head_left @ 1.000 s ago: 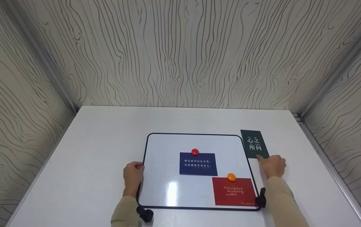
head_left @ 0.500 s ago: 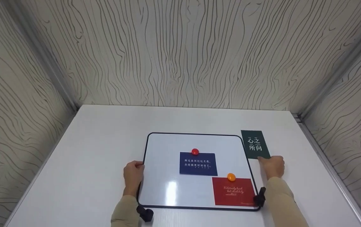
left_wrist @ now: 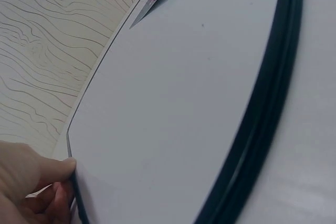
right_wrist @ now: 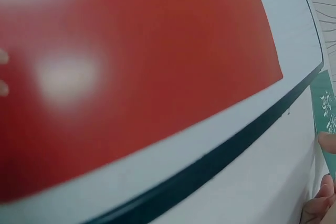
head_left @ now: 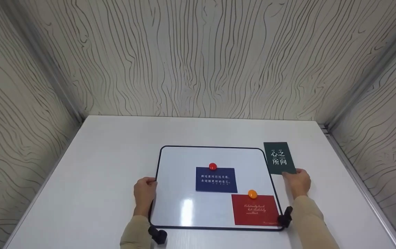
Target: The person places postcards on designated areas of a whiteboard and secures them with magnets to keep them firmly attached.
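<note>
A whiteboard [head_left: 180, 166] with a black frame lies in front of me. My left hand [head_left: 145, 193] grips its left edge, thumb over the frame and fingers curled beneath, as the left wrist view also shows. Just off the board's upper right side is a dark green card [head_left: 277, 148] with white characters. My right hand [head_left: 298, 183] pinches that card's lower right corner, thumb on top and fingers behind. On the board, a red round magnet [head_left: 213, 166] sits at the top edge of a blue card [head_left: 215, 186], and an orange magnet [head_left: 252, 194] on a red card [head_left: 250, 218].
The board and green card rest on a white table [head_left: 115, 138]. Wood-patterned panels [head_left: 184, 69] stand behind and at both sides. Black wrist cameras [head_left: 158, 235] overlap the board's lower corners in the head view. The red card [right_wrist: 157, 51] fills much of the right wrist view.
My right hand's fingers have shifted under the green card's lower corner, with the thumb staying on top. The left hand keeps its grip on the board's edge.
</note>
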`<state>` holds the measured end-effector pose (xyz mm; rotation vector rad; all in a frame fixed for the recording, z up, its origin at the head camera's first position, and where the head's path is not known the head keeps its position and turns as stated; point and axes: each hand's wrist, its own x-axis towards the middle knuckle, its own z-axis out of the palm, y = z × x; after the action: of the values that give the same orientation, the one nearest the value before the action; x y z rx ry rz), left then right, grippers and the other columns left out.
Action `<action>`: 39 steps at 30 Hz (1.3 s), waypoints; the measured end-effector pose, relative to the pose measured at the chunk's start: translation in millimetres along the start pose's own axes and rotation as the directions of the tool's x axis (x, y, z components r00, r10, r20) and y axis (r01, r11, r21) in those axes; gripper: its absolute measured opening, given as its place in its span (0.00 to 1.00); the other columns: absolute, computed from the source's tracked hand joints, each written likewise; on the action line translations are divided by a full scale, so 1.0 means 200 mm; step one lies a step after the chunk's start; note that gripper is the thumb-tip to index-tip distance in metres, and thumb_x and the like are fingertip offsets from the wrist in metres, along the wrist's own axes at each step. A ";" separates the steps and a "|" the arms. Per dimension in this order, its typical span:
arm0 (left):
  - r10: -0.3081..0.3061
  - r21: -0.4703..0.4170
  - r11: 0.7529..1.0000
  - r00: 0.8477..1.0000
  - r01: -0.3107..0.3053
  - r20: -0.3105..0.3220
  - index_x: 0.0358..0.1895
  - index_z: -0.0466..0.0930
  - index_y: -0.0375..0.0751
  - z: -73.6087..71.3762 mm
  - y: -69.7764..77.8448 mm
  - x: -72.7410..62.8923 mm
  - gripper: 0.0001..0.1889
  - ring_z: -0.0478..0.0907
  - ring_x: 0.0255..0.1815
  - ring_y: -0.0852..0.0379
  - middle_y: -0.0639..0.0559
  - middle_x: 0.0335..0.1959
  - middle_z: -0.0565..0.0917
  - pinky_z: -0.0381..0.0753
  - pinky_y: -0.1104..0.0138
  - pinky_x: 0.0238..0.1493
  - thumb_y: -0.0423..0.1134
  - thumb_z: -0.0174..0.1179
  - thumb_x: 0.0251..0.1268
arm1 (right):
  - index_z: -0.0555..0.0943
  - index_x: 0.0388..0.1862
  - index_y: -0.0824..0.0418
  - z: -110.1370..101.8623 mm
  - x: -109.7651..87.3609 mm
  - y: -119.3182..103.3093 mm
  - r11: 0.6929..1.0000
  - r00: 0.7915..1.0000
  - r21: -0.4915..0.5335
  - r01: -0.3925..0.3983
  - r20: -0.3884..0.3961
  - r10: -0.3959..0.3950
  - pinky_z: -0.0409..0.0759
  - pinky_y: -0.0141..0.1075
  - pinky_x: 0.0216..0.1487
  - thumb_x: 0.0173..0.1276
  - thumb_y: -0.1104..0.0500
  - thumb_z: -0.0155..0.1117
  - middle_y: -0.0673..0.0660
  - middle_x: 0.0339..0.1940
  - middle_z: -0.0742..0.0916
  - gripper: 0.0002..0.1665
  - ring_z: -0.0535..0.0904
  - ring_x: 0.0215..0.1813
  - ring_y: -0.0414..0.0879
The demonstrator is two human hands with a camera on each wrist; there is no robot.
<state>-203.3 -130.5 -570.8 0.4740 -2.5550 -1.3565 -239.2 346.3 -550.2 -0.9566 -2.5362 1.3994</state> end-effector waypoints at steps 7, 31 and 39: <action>-0.012 0.007 1.000 1.000 0.012 0.012 0.39 0.83 0.27 0.00 0.00 -0.01 0.07 0.83 0.37 0.44 0.33 0.37 0.86 0.82 0.57 0.39 0.27 0.59 0.60 | 0.64 0.64 0.78 -0.02 0.00 0.00 1.000 1.000 -0.006 0.002 0.018 -0.002 0.63 0.56 0.71 0.66 0.60 0.55 0.77 0.63 0.72 0.32 0.67 0.65 0.67; 0.024 0.009 1.000 1.000 -0.024 -0.012 0.37 0.84 0.26 0.00 0.00 0.00 0.07 0.83 0.33 0.45 0.34 0.33 0.86 0.81 0.59 0.36 0.26 0.61 0.57 | 0.66 0.62 0.77 -0.07 0.05 -0.01 0.941 0.993 0.320 -0.109 -0.008 0.117 0.81 0.25 0.28 0.69 0.67 0.51 0.48 0.22 0.78 0.24 0.79 0.20 0.33; 0.027 0.005 1.000 1.000 -0.027 -0.009 0.37 0.84 0.26 0.00 0.00 0.00 0.06 0.83 0.33 0.44 0.33 0.33 0.86 0.81 0.59 0.35 0.26 0.61 0.57 | 0.65 0.63 0.76 -0.09 0.04 -0.01 0.943 0.993 0.313 -0.115 0.001 0.120 0.81 0.25 0.29 0.71 0.66 0.50 0.48 0.22 0.79 0.24 0.80 0.20 0.33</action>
<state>-203.9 -130.6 -571.2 0.4443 -2.5494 -1.3360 -240.2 362.0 -539.8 -1.0656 -2.1817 1.7489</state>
